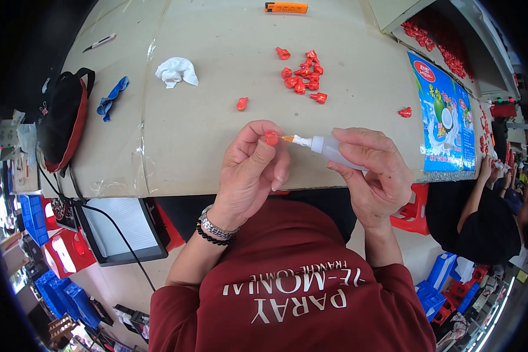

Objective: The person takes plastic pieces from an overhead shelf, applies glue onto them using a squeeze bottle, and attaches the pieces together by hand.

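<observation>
Between thumb and fingertips my left hand pinches a small red plastic piece. My right hand is closed around a translucent white squeeze bottle lying nearly sideways. Its thin orange-tipped nozzle points left and reaches to the red piece, at or very near its surface. Just beyond my hands, a pile of similar red pieces lies on the table. One loose red piece is above my left hand, and another is off to the right.
On the beige table are a crumpled white tissue, a blue cloth strip, a pen-like cutter and an orange box cutter. A black-and-red bag sits left. A blue printed sheet lies right, near a co-worker.
</observation>
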`<action>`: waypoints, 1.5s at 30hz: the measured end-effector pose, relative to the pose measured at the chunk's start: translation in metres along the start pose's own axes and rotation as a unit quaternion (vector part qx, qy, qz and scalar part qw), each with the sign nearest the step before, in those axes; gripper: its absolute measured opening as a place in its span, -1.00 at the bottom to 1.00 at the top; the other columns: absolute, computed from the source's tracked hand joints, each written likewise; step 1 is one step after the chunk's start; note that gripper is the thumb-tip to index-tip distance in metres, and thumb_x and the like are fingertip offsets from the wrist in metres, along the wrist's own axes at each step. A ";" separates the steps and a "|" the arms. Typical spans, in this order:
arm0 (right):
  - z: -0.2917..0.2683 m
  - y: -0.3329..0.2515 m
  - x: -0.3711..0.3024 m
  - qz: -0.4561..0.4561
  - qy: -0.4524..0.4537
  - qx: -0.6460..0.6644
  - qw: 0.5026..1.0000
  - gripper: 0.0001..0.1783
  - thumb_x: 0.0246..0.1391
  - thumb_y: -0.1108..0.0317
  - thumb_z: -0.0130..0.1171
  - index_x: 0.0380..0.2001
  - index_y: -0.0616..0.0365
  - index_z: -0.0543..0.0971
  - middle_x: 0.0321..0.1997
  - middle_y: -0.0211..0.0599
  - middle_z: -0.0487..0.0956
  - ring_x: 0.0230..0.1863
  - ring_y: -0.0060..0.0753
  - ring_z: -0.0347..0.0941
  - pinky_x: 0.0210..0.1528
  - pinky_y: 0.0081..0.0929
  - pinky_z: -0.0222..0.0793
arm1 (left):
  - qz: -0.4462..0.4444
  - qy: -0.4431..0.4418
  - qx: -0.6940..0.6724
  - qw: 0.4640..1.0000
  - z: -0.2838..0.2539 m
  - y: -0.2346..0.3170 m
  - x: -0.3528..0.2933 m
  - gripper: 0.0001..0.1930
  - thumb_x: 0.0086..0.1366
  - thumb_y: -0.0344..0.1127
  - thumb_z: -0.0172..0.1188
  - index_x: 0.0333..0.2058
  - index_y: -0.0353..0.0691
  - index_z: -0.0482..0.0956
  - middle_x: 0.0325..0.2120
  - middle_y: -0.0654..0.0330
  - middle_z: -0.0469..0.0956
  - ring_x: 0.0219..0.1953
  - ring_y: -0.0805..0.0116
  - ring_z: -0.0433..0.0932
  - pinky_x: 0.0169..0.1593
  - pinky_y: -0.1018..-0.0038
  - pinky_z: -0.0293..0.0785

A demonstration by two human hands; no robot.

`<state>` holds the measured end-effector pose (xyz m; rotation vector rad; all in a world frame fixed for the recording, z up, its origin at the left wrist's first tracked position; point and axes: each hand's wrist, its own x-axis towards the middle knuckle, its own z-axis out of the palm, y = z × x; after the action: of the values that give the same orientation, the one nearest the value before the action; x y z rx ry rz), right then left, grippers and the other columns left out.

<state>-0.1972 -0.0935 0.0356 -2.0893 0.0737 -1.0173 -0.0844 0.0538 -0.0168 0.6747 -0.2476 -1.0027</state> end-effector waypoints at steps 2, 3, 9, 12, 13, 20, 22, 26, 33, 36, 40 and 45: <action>0.000 -0.001 0.000 -0.012 0.000 -0.010 1.000 -0.69 -0.31 0.74 0.30 -0.37 0.29 0.58 -0.30 -0.12 0.60 -0.30 -0.25 0.57 -0.37 -0.49 0.55 | -0.001 0.000 0.001 1.000 0.001 0.000 0.000 -0.74 0.36 -0.12 0.05 -0.13 -0.15 0.38 -0.65 0.24 0.36 -0.68 0.56 0.22 -0.58 0.64 0.14; 0.000 0.000 0.000 -0.011 0.001 -0.010 1.000 -0.69 -0.31 0.74 0.30 -0.37 0.29 0.58 -0.30 -0.12 0.60 -0.30 -0.25 0.57 -0.37 -0.49 0.55 | -0.002 0.002 0.002 1.000 0.001 0.000 0.000 -0.74 0.36 -0.12 0.05 -0.13 -0.15 0.38 -0.65 0.24 0.36 -0.68 0.55 0.22 -0.58 0.64 0.14; 0.000 -0.001 0.001 -0.022 -0.005 -0.020 1.000 -0.69 -0.31 0.74 0.29 -0.38 0.30 0.59 -0.30 -0.11 0.59 -0.30 -0.24 0.56 -0.37 -0.48 0.55 | -0.005 -0.001 0.007 1.000 0.002 0.001 0.000 -0.74 0.37 -0.12 0.04 -0.13 -0.16 0.37 -0.65 0.24 0.36 -0.68 0.55 0.22 -0.58 0.63 0.15; 0.000 -0.002 0.001 -0.019 -0.008 -0.019 1.000 -0.69 -0.32 0.74 0.30 -0.38 0.30 0.59 -0.30 -0.12 0.59 -0.30 -0.24 0.56 -0.36 -0.47 0.54 | -0.002 -0.001 0.010 1.000 0.001 0.000 0.000 -0.73 0.37 -0.12 0.04 -0.13 -0.17 0.36 -0.65 0.23 0.37 -0.68 0.55 0.22 -0.58 0.63 0.16; 0.000 -0.001 0.001 -0.021 -0.008 -0.022 1.000 -0.70 -0.32 0.74 0.30 -0.39 0.31 0.58 -0.30 -0.13 0.59 -0.31 -0.23 0.56 -0.36 -0.47 0.54 | -0.002 -0.001 0.010 1.000 0.001 0.000 -0.001 -0.73 0.37 -0.12 0.04 -0.13 -0.17 0.36 -0.65 0.23 0.37 -0.68 0.55 0.22 -0.58 0.63 0.16; 0.000 -0.002 0.001 -0.022 -0.010 -0.031 0.999 -0.70 -0.33 0.73 0.32 -0.40 0.30 0.58 -0.31 -0.16 0.59 -0.31 -0.23 0.56 -0.38 -0.47 0.51 | -0.003 -0.013 0.004 1.000 0.000 0.000 -0.001 -0.77 0.40 -0.15 0.00 -0.13 -0.16 0.38 -0.64 0.25 0.40 -0.66 0.54 0.28 -0.58 0.63 0.19; 0.000 -0.002 0.001 -0.023 -0.010 -0.033 0.999 -0.70 -0.33 0.73 0.32 -0.40 0.30 0.58 -0.30 -0.16 0.59 -0.31 -0.23 0.55 -0.38 -0.47 0.51 | -0.003 -0.015 0.005 1.000 0.001 0.001 -0.001 -0.77 0.40 -0.15 0.00 -0.13 -0.16 0.38 -0.64 0.26 0.39 -0.66 0.54 0.28 -0.58 0.63 0.19; 0.000 -0.003 0.002 -0.028 -0.014 -0.047 0.998 -0.70 -0.34 0.74 0.31 -0.41 0.29 0.58 -0.30 -0.17 0.59 -0.31 -0.24 0.55 -0.39 -0.48 0.50 | -0.005 0.003 0.009 1.000 0.003 0.001 -0.001 -0.75 0.37 -0.15 0.04 -0.14 -0.19 0.36 -0.64 0.24 0.36 -0.67 0.55 0.23 -0.58 0.63 0.15; 0.000 -0.003 0.002 -0.037 -0.013 -0.054 0.998 -0.69 -0.35 0.75 0.29 -0.41 0.28 0.57 -0.30 -0.19 0.59 -0.31 -0.24 0.55 -0.38 -0.48 0.51 | -0.011 0.009 0.005 1.000 0.002 0.000 -0.001 -0.76 0.37 -0.16 0.04 -0.15 -0.20 0.37 -0.62 0.23 0.37 -0.67 0.55 0.23 -0.57 0.63 0.16; -0.001 -0.005 0.002 -0.031 -0.007 -0.050 0.998 -0.68 -0.36 0.75 0.29 -0.41 0.28 0.57 -0.30 -0.19 0.59 -0.31 -0.24 0.55 -0.38 -0.48 0.50 | -0.013 0.018 0.003 1.000 0.004 0.001 -0.001 -0.77 0.38 -0.17 0.03 -0.15 -0.20 0.37 -0.62 0.23 0.37 -0.66 0.55 0.23 -0.57 0.63 0.16; -0.001 -0.004 0.002 -0.034 -0.009 -0.055 0.998 -0.69 -0.36 0.74 0.30 -0.42 0.29 0.57 -0.31 -0.19 0.59 -0.32 -0.23 0.55 -0.38 -0.47 0.51 | -0.015 0.018 0.006 1.000 0.003 0.000 -0.001 -0.77 0.38 -0.18 0.03 -0.15 -0.20 0.37 -0.63 0.23 0.37 -0.67 0.55 0.23 -0.57 0.63 0.16; 0.001 -0.004 0.002 -0.039 -0.012 -0.060 0.997 -0.71 -0.36 0.73 0.31 -0.44 0.29 0.58 -0.32 -0.19 0.59 -0.32 -0.23 0.55 -0.38 -0.47 0.50 | -0.020 -0.001 0.001 1.000 0.000 0.000 -0.001 -0.80 0.40 -0.18 0.01 -0.14 -0.16 0.38 -0.62 0.26 0.39 -0.65 0.54 0.27 -0.56 0.62 0.21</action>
<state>-0.1965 -0.0910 0.0394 -2.2281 0.0441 -1.0576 -0.0846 0.0543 -0.0164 0.6838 -0.2374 -1.0407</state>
